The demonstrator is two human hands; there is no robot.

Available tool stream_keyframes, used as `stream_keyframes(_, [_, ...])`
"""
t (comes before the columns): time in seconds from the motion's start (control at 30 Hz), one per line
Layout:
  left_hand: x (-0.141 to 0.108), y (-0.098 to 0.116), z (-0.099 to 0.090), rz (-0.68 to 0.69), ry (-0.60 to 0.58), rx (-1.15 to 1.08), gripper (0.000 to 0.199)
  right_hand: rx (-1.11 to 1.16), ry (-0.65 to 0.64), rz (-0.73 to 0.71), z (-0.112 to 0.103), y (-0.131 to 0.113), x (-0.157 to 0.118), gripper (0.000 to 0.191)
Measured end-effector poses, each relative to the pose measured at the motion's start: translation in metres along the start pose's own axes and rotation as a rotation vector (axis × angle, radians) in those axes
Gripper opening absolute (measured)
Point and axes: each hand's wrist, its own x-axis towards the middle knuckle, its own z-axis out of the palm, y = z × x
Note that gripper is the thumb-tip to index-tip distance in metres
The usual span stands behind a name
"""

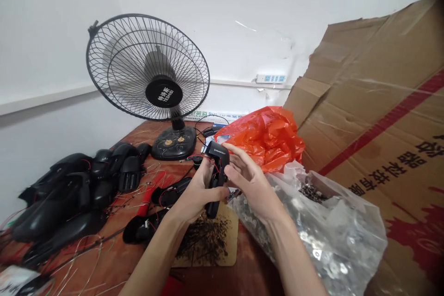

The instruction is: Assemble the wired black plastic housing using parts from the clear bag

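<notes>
Both of my hands hold a black plastic housing (217, 150) upright in front of me. It has a wide top with pale lettering, a narrower body below, and thin red wires along its side. My left hand (198, 190) wraps its left side, thumb across the lower body. My right hand (250, 174) closes on the right side, thumb near the top part. The fingers behind the housing are partly hidden. Below it, a tan board (231, 236) bears a heap of small dark screws (204, 240). Two similar open black shells with wires (138, 230) lie left of my left forearm.
Black housings (69, 185) pile up on the left, with loose wires around them. A fan (164, 94) stands at the back. An orange bag (267, 141), a clear bag of metal washers (326, 245) and a tall cardboard box (374, 78) take up the right side.
</notes>
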Motion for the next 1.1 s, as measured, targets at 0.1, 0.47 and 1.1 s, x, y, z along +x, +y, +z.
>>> stream_keyframes(0.1, [0.000,0.000,0.001,0.013,0.010,0.023,0.091,0.084,0.022,0.060,0.005,0.002,-0.001,0.045])
stream_keyframes(0.47, [-0.003,0.004,0.001,-0.036,0.025,-0.017,0.079,0.163,-0.032,0.072,0.000,0.000,-0.002,0.054])
stream_keyframes(1.1, [0.003,0.001,0.008,-0.193,-0.093,-0.582,0.047,-0.172,0.095,0.128,-0.013,-0.006,-0.004,0.041])
